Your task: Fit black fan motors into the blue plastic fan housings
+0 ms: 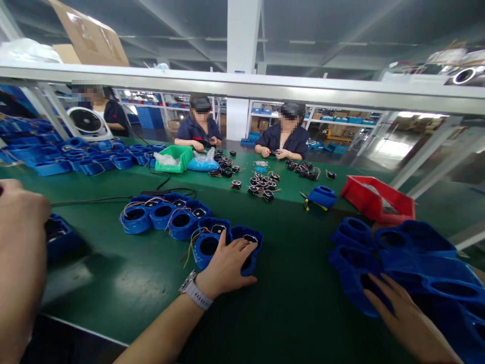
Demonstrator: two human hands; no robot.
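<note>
The nearest blue fan housing [259,237] lies at the close end of a curved row of wired housings [166,217] on the green bench [125,283]. The left hand [227,265], watch on its wrist, rests over it with fingers spread and gripping nothing. The right hand [401,313] lies with fingers straight and loose on the pile of empty blue housings [417,253] at the right. Pressing on the plastic body and staying off the coloured wires [189,242] beside it looks the safer way to handle it. Further off stand a red bin [379,199] and seated co-workers [284,139]
</note>
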